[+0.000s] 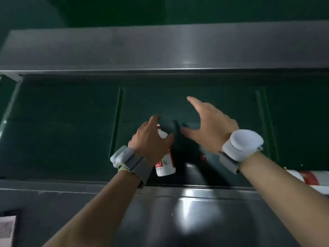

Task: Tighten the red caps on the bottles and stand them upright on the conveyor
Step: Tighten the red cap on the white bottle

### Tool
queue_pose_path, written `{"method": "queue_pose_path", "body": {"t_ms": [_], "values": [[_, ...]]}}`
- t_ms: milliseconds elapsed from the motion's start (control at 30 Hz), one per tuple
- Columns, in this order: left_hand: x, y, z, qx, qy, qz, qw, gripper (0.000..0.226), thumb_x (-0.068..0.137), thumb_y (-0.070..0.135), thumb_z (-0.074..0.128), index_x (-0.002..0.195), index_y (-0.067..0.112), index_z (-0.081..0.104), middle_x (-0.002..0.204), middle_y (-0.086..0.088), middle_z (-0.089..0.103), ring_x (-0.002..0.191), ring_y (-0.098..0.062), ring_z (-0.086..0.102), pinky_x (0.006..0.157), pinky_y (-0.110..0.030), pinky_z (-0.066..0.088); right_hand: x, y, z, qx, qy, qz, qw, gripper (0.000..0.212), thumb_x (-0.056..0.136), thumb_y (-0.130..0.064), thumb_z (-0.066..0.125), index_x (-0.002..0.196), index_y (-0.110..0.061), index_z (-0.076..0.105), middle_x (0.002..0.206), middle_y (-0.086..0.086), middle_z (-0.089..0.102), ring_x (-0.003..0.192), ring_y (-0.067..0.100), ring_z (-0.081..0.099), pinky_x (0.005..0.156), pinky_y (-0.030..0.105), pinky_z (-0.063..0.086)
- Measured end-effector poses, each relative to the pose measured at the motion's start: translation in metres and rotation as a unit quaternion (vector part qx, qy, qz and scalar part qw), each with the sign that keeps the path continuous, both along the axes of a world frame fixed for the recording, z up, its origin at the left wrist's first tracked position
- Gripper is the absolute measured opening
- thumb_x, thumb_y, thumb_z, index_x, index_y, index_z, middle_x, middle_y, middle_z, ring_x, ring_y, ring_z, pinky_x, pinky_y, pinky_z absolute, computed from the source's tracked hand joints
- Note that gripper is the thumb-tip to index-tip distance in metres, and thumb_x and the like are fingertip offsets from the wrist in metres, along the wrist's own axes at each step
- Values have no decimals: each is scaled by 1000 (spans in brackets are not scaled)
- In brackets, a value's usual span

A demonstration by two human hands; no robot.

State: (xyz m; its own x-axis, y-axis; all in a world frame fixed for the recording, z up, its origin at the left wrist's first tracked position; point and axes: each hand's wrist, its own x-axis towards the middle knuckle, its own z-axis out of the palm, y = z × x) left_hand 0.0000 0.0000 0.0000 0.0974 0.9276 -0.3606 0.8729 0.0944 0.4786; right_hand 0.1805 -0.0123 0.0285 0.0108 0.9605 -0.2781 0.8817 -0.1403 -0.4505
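Note:
A white bottle point(165, 168) with a red and white label sits on the dark green conveyor belt point(62, 125), seen from above, its red cap point(158, 126) just showing past my fingers. My left hand point(151, 141) is wrapped around the bottle's upper body. My right hand point(208, 123) hovers to the right of the bottle with fingers spread and nothing in it. Part of another white bottle with a red band point(309, 178) lies at the right edge, near my right forearm.
A steel rail point(160, 49) runs along the far side of the belt and a shiny steel ledge point(195, 211) along the near side. A small red round thing point(203, 157) lies on the belt under my right wrist. Both wrists wear grey strapped devices.

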Motion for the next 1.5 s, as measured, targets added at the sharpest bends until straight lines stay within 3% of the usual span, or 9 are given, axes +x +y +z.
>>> {"method": "queue_pose_path", "body": {"t_ms": [133, 267, 467, 700, 800, 933, 1100, 1300, 1500], "values": [[-6, -15, -58, -79, 15, 22, 997, 71, 74, 49, 63, 136, 34, 31, 124, -3, 52, 101, -30, 56, 73, -36, 44, -11, -19, -61, -77, -35, -7, 996, 82, 77, -62, 56, 142, -48, 8, 144, -6, 38, 115, 27, 52, 81, 41, 48], [-7, -16, -105, -114, 3, 50, 992, 89, 71, 47, 69, 143, 33, 19, 138, -10, 39, 115, -36, 48, 90, -49, 46, -18, -31, -118, -162, -56, -18, 985, 85, 78, -62, 54, 138, -55, -6, 153, -6, 20, 120, 30, 48, 85, 43, 49], [2, -9, -144, -149, -8, 70, 986, 110, 71, 41, 74, 144, 45, -9, 128, -15, 40, 111, -39, 49, 95, -50, 42, -31, -44, -168, -213, -116, -39, 969, 81, 79, -49, 62, 137, -52, 6, 150, 1, 14, 119, 34, 43, 75, 41, 46], [5, 12, -168, -189, -6, 145, 971, 94, 68, 51, 72, 139, 34, 13, 114, -11, 50, 92, -35, 58, 84, -45, 49, -31, -51, -203, -285, -124, -113, 944, 55, 80, -20, 59, 123, -33, 28, 124, 11, 24, 99, 38, 47, 68, 41, 44], [4, 20, -172, -213, -28, 169, 962, 81, 65, 51, 72, 125, 27, 25, 107, -8, 55, 83, -29, 59, 79, -47, 53, -28, -52, -208, -270, -116, -96, 951, 48, 73, -17, 58, 114, -26, 34, 112, 11, 26, 85, 35, 45, 64, 41, 46], [-3, 13, -160, -158, -57, 128, 977, 82, 59, 48, 71, 123, 37, 23, 105, 0, 53, 75, -23, 58, 71, -41, 54, -18, -48, -208, -264, -111, -63, 956, 36, 72, -22, 62, 102, -20, 42, 111, 10, 33, 70, 31, 46, 66, 41, 50], [-13, -3, -131, -23, -94, 50, 994, 86, 55, 54, 72, 126, 47, 25, 121, 12, 50, 86, -25, 60, 70, -38, 50, -17, -29, -198, -250, -104, -58, 961, 37, 86, -18, 53, 122, -20, 50, 126, 11, 40, 94, 37, 59, 75, 38, 49], [-28, -6, -119, 114, -127, 14, 985, 79, 57, 47, 78, 123, 44, 34, 123, 18, 44, 93, -20, 59, 63, -28, 45, -30, -8, -163, -150, -43, -108, 982, 32, 82, -15, 58, 113, -23, 59, 117, 10, 47, 86, 37, 59, 70, 33, 47], [-35, -6, -127, 96, -107, -24, 989, 74, 61, 49, 76, 124, 44, 37, 127, 12, 44, 94, -23, 61, 63, -31, 50, -48, 2, -110, 9, 57, -101, 993, 28, 79, -11, 63, 106, -19, 62, 101, 8, 66, 92, 32, 60, 79, 37, 49]]}}
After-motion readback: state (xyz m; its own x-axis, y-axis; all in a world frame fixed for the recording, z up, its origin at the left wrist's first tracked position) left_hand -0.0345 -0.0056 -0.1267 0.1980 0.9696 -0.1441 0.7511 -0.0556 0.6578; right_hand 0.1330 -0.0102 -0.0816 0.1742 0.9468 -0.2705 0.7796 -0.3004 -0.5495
